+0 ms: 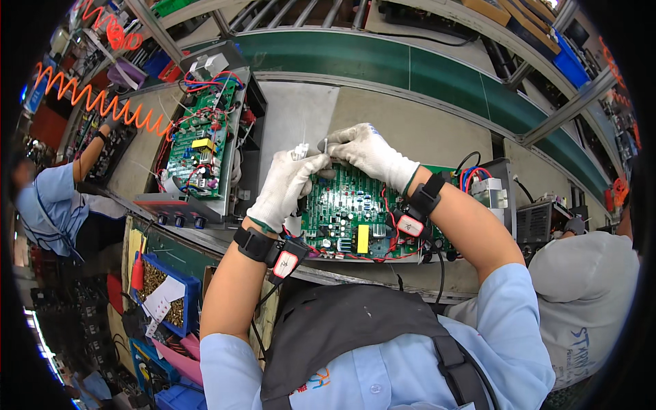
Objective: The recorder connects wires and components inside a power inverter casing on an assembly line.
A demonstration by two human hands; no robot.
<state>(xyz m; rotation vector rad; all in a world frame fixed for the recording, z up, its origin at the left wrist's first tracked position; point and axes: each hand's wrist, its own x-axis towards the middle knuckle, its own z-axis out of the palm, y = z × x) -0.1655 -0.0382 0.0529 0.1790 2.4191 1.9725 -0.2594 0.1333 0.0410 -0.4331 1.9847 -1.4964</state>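
Both hands wear white gloves and meet above the far left part of a green circuit board (335, 208) that carries many components and a yellow block. My left hand (287, 184) is closed, its fingertips pinched near the board's left edge. By its fingers a small white piece (301, 151) sticks up; its kind I cannot make out. My right hand (369, 154) pinches close beside the left fingertips, around something small and greyish that the fingers mostly hide. Red wires (391, 232) run along the board.
At left stands an opened metal unit (242, 143) with a second circuit board (198, 147). An orange coiled hose (102, 102) hangs over it. A blue bin (186, 301) of brass-coloured parts sits lower left. Co-workers are at left (51, 205) and right (581, 294). A green conveyor strip (369, 61) runs behind.
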